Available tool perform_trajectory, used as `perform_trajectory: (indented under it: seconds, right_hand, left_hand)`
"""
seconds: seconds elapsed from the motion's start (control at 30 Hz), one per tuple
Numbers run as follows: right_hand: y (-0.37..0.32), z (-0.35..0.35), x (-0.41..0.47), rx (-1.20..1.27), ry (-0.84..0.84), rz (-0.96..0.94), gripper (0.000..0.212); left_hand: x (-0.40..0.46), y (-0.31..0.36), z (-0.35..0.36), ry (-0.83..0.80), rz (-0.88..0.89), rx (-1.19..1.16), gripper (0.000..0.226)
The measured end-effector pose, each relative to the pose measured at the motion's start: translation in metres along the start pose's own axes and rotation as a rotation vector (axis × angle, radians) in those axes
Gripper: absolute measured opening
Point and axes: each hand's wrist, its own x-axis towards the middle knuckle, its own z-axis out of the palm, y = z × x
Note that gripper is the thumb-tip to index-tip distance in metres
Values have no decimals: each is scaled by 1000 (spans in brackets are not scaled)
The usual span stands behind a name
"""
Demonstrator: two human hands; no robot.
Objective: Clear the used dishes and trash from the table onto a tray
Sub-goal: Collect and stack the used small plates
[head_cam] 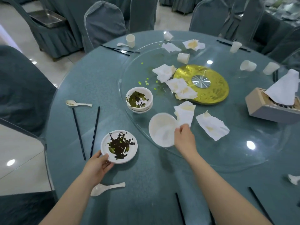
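My left hand [97,164] grips the near rim of a small white plate [119,146] smeared with dark sauce, at the table's near left. My right hand [184,137] holds the right rim of a white bowl [161,129], tilted on edge, on the glass turntable [235,148]. A stack of dirty bowls [139,99] with green and dark residue stands just beyond it. Used napkins [185,111] [211,126] [164,72] lie scattered on the glass. White spoons [107,188] [78,103] and black chopsticks [95,131] [78,133] lie on the tablecloth.
Paper cups [130,40] [183,58] [247,65] [235,46] stand or lie around the far rim. A tissue box [259,106] sits at the right. A gold disc [211,91] marks the turntable centre. Covered chairs [103,21] ring the table; a metal tray [47,17] rests on a far-left chair.
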Motion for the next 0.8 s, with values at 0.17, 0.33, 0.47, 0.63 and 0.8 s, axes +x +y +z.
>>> perform_trajectory:
  seconds: [0.17,0.33,0.47,0.63,0.8]
  right_hand:
    - [-58,18,49,205,38,-10,10]
    - [-80,40,86,142,-16,-4,9]
    - [-65,51,98,127,-9,10,11]
    - [-42,55,91,259,-67,76,31]
    - [-12,38,77,148,-82,-21,30]
  left_hand:
    - [7,-3,2,-19,-5,1,33]
    - [8,-6,-1,-28,2,22,35]
    - [6,-6,-6,-34,10,11,39]
    - [1,-7,-4,-82,17,14,35]
    - [-11,-5,2,-146,19,64,32]
